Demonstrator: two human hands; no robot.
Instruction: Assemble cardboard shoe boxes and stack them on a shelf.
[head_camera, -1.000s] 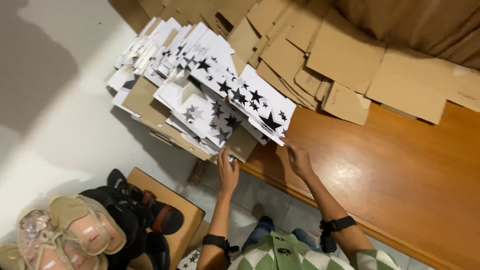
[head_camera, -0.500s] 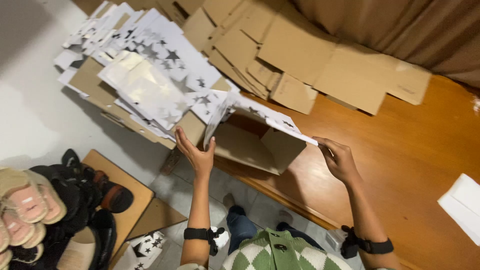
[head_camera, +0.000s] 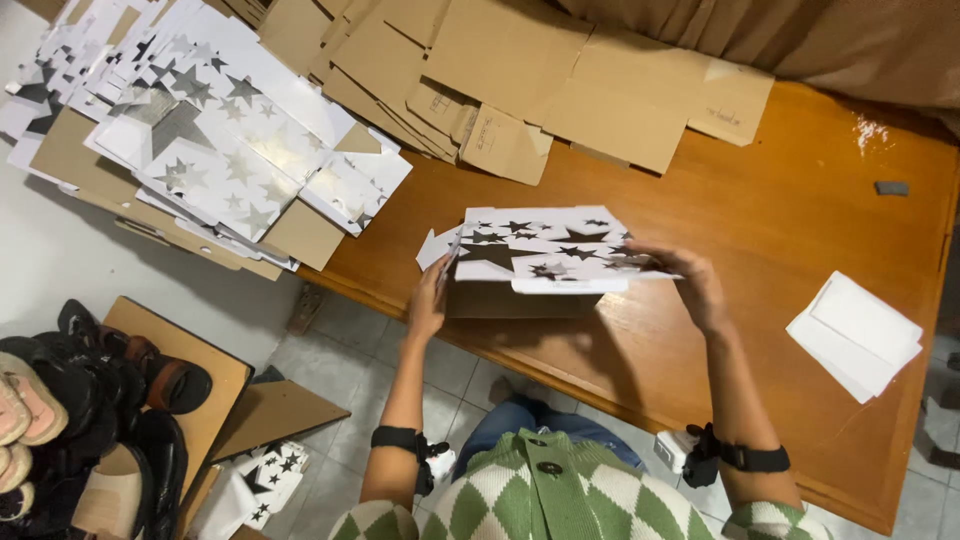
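Both hands' fingers pinch star-print box (head_camera: 545, 250) ends: left hand (head_camera: 428, 300), right hand (head_camera: 692, 285); table edge near.

One head view — steeply down, close over the wooden table (head_camera: 800, 240).

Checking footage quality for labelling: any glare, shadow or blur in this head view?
Head view: glare whitens the glossy star-printed sheets and a spot on the wooden table; the held star-printed box shadows the tabletop beneath; left hand and right hand look sharp.

Wooden table (head_camera: 800, 230) under cardboard sheets (head_camera: 520, 70), star-printed flats (head_camera: 220, 140), white sheets (head_camera: 855, 335)
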